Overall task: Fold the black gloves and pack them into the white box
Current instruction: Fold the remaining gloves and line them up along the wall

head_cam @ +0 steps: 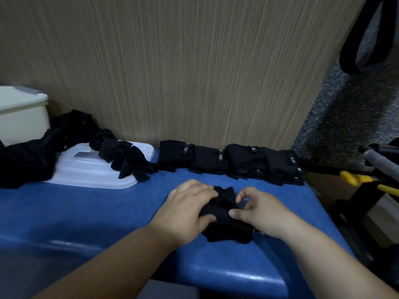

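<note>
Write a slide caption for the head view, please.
Left hand and right hand fold a black glove on the blue table, folded gloves lined behind.

Blue table against a wood-grain wall

A glossy blue table top (86, 212) butts against a tan panel (172, 61) with fine vertical grain. To the right is a speckled grey surface (345, 115), with a black metal frame (362, 199) bearing yellow pieces (354, 178) and a black loop (354, 50) above. The light is dim.
</note>
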{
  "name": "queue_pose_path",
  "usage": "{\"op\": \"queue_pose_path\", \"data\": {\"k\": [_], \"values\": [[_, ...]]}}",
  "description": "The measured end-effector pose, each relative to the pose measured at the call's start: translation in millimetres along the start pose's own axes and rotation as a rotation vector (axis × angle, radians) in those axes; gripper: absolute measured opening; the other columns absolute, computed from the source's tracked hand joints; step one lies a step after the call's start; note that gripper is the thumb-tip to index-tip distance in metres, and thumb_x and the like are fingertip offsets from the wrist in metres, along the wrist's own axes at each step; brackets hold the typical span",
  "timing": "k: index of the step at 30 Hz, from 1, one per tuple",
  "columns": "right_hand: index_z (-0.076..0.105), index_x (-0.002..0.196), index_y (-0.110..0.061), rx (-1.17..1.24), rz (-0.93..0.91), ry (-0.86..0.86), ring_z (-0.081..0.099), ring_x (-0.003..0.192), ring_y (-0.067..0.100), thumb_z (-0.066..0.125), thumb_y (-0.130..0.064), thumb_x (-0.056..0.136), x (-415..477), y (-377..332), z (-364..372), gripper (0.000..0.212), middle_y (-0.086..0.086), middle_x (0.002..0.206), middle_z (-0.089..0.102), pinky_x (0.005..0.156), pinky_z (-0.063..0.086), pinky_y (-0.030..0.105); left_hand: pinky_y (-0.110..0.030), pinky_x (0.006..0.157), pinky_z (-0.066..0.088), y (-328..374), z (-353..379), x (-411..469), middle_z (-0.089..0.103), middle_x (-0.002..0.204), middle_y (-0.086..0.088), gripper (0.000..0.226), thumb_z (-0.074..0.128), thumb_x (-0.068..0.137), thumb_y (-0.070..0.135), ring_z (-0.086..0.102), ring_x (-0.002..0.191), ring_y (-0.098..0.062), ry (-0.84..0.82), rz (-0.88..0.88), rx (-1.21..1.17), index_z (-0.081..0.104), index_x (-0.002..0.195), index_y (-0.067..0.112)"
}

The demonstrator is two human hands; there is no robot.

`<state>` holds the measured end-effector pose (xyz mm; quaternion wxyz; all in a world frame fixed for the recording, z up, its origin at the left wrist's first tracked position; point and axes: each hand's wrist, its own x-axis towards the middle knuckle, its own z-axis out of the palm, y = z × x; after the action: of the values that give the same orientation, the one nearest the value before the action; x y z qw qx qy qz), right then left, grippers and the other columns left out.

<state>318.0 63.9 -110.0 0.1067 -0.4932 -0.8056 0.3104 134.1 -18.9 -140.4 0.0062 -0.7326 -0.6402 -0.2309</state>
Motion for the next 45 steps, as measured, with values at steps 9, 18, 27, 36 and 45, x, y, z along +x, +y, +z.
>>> {"op": "queue_pose_path", "data": {"k": [9,18,27,36,45], "values": [[0.052,0.082,-0.025,-0.039,-0.022,0.108,0.052,0.055,0.007,0.071,-0.051,0.076,-0.3,8.5,-0.2,0.032,-0.007,0.059,0.056,0.06,0.044,0.028,-0.022,0.106,0.031,9.1,-1.6,-3.1,0.048,0.134,0.013,0.05,0.051,0.09,0.053,0.034,0.128,-0.005,-0.156,-0.132,-0.139,0.045,0.136,0.034],[0.048,0.072,-0.028,-0.175,-0.011,0.184,0.055,0.076,0.016,0.059,-0.034,0.083,-0.9,7.2,1.3,0.016,-0.009,0.069,0.058,0.061,0.037,0.026,-0.03,0.114,0.02,5.0,-4.1,-6.9,0.033,0.139,0.021,0.053,0.051,0.088,0.058,0.021,0.132,-0.002,-0.25,-0.047,-0.114,0.04,0.136,0.036],[0.057,0.08,-0.025,-0.052,0.061,0.13,0.062,0.074,0.016,0.056,-0.024,0.083,-2.4,19.5,-12.9,0.004,-0.004,0.076,0.065,0.067,0.048,0.032,-0.017,0.099,0.032,1.7,-3.8,-4.5,0.049,0.111,0.025,0.031,0.053,0.083,0.059,0.034,0.113,0.007,-0.069,-0.054,-0.315,0.058,0.101,0.035],[0.056,0.079,-0.028,-0.078,0.03,0.181,0.058,0.081,0.014,0.068,-0.037,0.079,-7.0,16.8,-5.1,0.015,-0.01,0.074,0.058,0.063,0.042,0.025,-0.031,0.12,-0.001,11.5,6.1,0.1,0.002,0.159,0.016,0.06,0.033,0.097,0.054,-0.006,0.146,-0.003,-0.382,-0.048,-0.029,0.016,0.151,0.034],[0.057,0.077,-0.017,0.334,0.074,0.164,0.05,0.05,0.012,0.066,-0.01,0.079,0.9,24.9,-6.6,0.012,-0.002,0.056,0.054,0.054,0.044,0.026,-0.034,0.118,-0.013,6.5,-1.0,-1.9,-0.006,0.158,0.02,0.059,0.032,0.098,0.053,-0.017,0.142,0.002,-0.502,-0.008,-0.024,0.008,0.15,0.042]]}}
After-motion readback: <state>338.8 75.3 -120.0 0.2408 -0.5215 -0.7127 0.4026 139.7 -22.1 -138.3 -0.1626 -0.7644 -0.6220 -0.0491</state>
